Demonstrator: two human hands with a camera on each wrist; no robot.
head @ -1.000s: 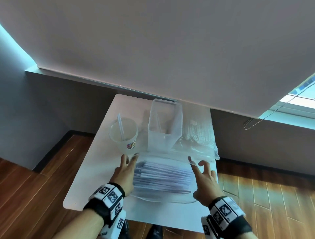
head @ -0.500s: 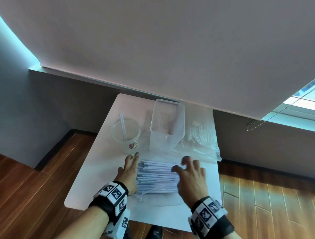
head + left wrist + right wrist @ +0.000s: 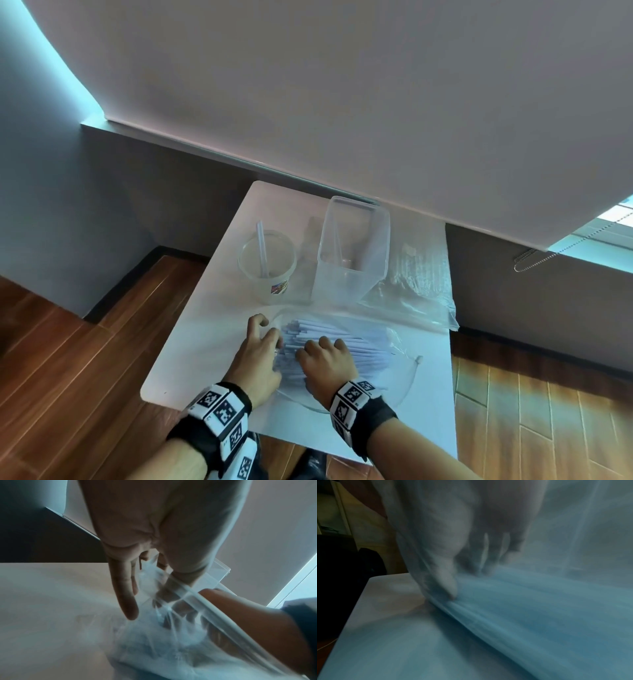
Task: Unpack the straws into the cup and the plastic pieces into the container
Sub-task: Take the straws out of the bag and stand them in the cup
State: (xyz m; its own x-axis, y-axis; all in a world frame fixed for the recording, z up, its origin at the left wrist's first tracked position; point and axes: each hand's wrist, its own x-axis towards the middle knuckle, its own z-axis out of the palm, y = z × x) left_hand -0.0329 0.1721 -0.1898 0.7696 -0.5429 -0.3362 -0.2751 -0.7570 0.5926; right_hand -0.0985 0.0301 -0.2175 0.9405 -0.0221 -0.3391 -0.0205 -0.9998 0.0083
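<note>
A clear bag (image 3: 404, 371) of white paper-wrapped straws (image 3: 346, 337) lies near the front of the white table (image 3: 209, 346). My left hand (image 3: 260, 342) pinches the bag's left mouth; the left wrist view shows the film (image 3: 164, 582) between thumb and fingers. My right hand (image 3: 325, 356) is beside it, inside the bag. In the right wrist view its fingertips (image 3: 479, 568) and thumb rest on top of the straws (image 3: 539, 601), seen through blurred film. Behind stand a clear cup (image 3: 267, 274) holding one straw (image 3: 262, 246) and a tall clear container (image 3: 352, 253).
A second clear bag of plastic pieces (image 3: 418, 284) lies at the back right, beside the container. The table is small, with wooden floor on the left and right and a dark wall close behind. A roller blind hangs above.
My right hand has moved left from the bag's right end to its left mouth, next to my left hand. My left fingers have curled onto the bag's edge.
</note>
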